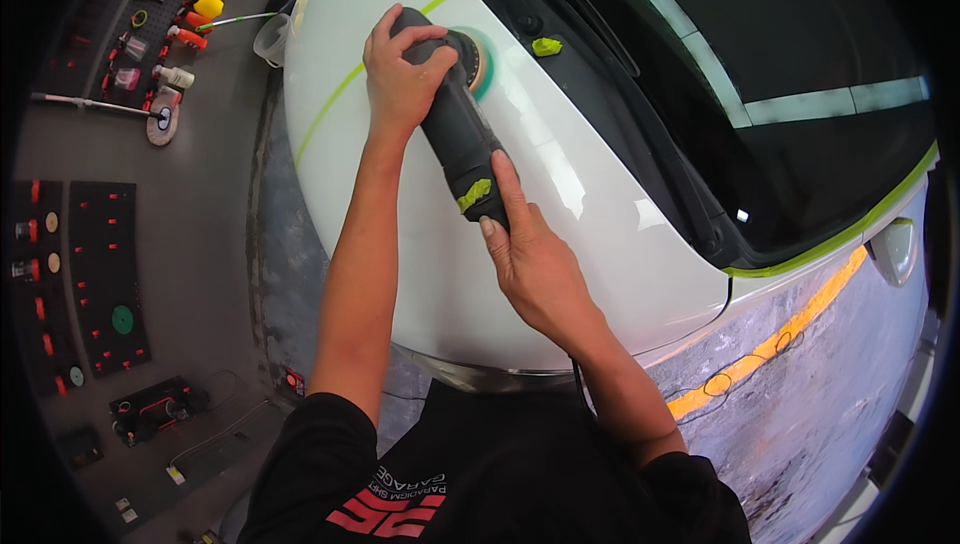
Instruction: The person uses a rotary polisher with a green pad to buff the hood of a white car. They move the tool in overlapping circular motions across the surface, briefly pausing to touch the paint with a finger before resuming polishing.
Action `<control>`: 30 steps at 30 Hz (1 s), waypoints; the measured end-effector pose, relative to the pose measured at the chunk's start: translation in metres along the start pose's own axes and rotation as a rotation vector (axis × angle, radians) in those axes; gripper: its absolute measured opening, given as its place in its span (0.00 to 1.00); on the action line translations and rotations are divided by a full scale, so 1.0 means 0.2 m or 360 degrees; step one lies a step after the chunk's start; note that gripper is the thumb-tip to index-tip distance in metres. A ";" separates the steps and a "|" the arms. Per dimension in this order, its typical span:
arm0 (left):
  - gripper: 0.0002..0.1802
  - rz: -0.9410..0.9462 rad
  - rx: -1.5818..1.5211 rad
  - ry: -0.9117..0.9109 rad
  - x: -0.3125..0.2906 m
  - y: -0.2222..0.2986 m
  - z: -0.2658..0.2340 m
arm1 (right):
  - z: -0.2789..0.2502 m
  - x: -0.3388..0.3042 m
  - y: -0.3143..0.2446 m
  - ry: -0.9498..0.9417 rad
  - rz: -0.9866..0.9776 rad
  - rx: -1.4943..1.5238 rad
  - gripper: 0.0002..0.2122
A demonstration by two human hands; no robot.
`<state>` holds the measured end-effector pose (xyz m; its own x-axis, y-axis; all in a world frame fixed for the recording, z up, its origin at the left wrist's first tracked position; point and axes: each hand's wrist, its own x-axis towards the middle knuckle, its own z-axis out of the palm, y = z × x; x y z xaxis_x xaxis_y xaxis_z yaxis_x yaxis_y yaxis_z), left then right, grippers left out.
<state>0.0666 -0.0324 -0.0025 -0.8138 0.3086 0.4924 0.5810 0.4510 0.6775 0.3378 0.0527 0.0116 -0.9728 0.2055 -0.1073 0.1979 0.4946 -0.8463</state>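
A black car polisher (449, 134) rests with its green pad (487, 69) against the white hood (570, 244) of a car. My left hand (400, 72) is wrapped over the polisher's head, just beside the pad. Lower down, my right hand (540, 264) grips the rear end of its body, near a scrap of yellow-green tape (474, 195) stuck there. A strip of green masking tape (330, 116) runs across the hood and passes behind the polisher head. From the right hand's end a dark cord hangs down by my forearm.
The dark windshield (820, 44) with its wiper cowl (640, 114) lies to the right, edged with green tape. A crumpled tape piece (546, 47) sits on the cowl. Wall panels (108, 274) at left hold pads and bottles. A loose cord (745, 364) lies on the floor.
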 end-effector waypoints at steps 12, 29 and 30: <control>0.18 -0.0007 0.0240 -0.0189 -0.03 0.01 -0.04 | -0.06 -0.03 -0.06 -0.0121 0.0122 0.0047 0.35; 0.21 -0.0233 0.0225 -0.0150 -0.27 -0.37 -0.36 | 0.36 -0.02 -0.14 -0.0185 -0.0017 0.0000 0.35; 0.21 -0.0284 0.0241 -0.0150 -0.29 -0.41 -0.43 | 0.41 -0.03 -0.15 -0.0219 -0.0027 -0.0014 0.36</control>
<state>0.0670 -0.1590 -0.0386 -0.9051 0.2864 0.3143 0.4251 0.6235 0.6562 0.3269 -0.0320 -0.0046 -0.9832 0.0796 -0.1640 0.1817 0.5046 -0.8440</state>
